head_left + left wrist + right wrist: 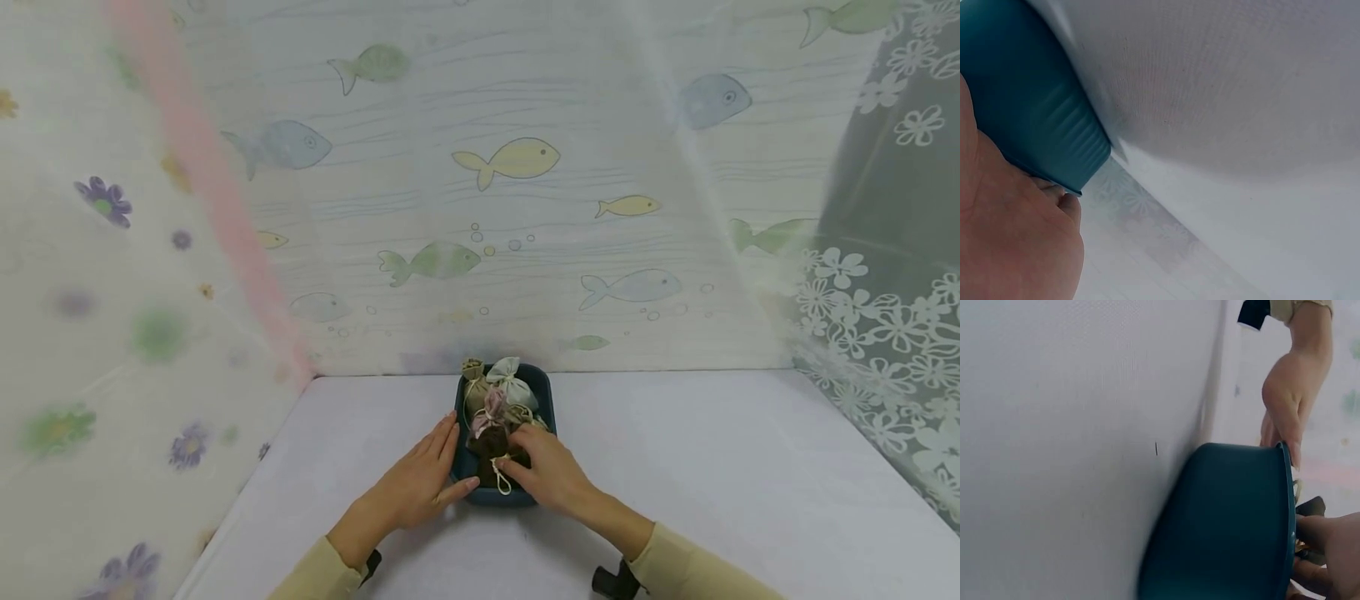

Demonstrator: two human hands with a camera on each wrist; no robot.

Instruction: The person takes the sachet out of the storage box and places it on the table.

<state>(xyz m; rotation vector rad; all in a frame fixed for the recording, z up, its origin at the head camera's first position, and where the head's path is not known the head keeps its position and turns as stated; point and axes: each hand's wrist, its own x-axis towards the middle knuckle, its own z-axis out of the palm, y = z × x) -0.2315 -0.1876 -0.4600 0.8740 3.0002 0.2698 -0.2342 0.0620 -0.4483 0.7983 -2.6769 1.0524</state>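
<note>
A dark teal plastic bin (543,383) stands on the white table, holding several small drawstring pouches. My left hand (420,479) rests against its left side with fingers straight, the thumb lying over the near left rim. Inside the near end, my right hand (551,467) pinches a dark brown pouch (492,442) with a looped cream cord. Behind it sit a mauve pouch (491,408), an olive-tan pouch (474,387) and a pale grey-white pouch (512,386). The right wrist view shows the bin's outer wall (1229,512), with the right fingers (1313,575) over its rim.
White cloth (675,467) covers the table around the bin. At the back hangs a sheer curtain with fish prints (517,158); a floral curtain (105,333) hangs on the left and white flower lace (892,317) on the right. Black wrist devices (617,579) sit under the sleeves.
</note>
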